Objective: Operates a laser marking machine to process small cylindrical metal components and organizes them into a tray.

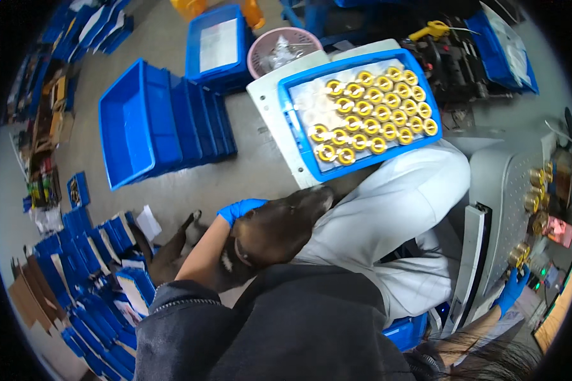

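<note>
Bins stand on grey floor near the dog.

before me: blue rectangular plastic tray | in it: round golden metal parts | between tray and me: short-haired brown dog

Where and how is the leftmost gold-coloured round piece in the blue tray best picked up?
Probably grip the leftmost piece by its outer rim, from above, since its round face points up. The picture's upper left seems the easiest side: white liner lies bare there, while neighbouring pieces sit close on its right and below.
</note>
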`<state>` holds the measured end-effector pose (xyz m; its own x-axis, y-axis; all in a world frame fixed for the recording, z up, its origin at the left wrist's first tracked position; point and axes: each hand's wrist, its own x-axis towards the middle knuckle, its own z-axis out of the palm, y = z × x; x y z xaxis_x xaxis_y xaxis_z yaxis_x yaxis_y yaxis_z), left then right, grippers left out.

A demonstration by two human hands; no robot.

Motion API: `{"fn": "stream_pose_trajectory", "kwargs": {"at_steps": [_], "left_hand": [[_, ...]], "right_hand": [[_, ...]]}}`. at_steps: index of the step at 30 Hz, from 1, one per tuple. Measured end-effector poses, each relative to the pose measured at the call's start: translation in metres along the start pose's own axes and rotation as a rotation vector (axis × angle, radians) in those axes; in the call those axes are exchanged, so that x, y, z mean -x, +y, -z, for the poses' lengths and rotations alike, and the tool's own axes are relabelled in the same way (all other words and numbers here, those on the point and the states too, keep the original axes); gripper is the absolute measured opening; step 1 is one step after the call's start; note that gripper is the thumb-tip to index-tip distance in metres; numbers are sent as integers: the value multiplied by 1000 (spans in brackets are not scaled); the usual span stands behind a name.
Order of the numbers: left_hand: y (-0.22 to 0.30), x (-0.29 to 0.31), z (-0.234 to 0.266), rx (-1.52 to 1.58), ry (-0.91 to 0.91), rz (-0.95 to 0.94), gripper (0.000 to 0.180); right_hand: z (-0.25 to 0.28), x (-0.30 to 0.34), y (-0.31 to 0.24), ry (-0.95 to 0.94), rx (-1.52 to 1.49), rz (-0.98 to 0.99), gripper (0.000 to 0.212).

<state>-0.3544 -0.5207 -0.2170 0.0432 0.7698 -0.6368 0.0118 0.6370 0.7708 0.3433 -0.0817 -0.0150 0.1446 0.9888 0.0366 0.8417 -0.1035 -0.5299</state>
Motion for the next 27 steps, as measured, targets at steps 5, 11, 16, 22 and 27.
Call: {"fn": "stream_pose_trajectory", "kwargs": {"at_steps": [5, 11, 16, 22, 27], "left_hand": [[-2, -12, -10, 458, 61, 225, 35], [-16, 52, 94, -5, 571, 43, 35], [219, 13, 75, -481, 765, -395, 36], [485, -91, -166, -635, 253, -963, 44], [563, -179, -311, -1069, -24, -1469, 55]], "right_hand": [[4, 9, 9, 75, -49, 146, 42], [-42, 76, -85, 298, -115, 41, 56], [-27, 92, -107, 376, -141, 169, 35], [-11, 91, -109, 395, -280, 252, 22], [21, 48, -110, 465, -833, 64, 23]]}}
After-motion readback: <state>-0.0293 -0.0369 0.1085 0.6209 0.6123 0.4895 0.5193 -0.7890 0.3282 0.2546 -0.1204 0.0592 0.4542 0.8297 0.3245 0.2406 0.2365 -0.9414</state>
